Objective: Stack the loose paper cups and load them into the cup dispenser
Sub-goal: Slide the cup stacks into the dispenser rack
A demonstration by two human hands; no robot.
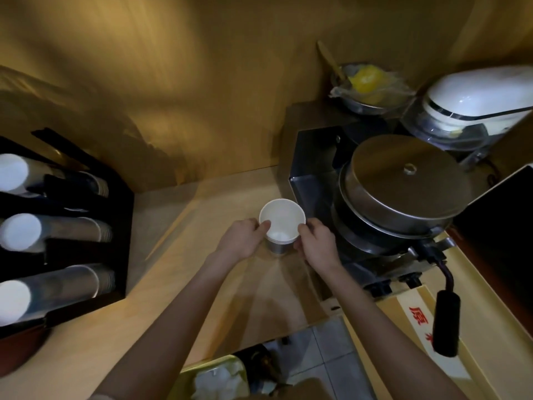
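A short stack of white paper cups [281,219] stands upright on the wooden counter [207,284], open end up. My left hand [243,239] grips its left side and my right hand [318,245] grips its right side, thumbs at the top rim. The black cup dispenser [86,226] stands at the left. It holds three rows of stacked cups lying on their sides, white bottoms toward me.
A round metal waffle iron [401,192] with a black handle [445,324] sits right beside the cups. Behind it are a bowl with something yellow [366,82] and a white appliance [473,102]. A bin with crumpled paper [219,379] is below the counter edge.
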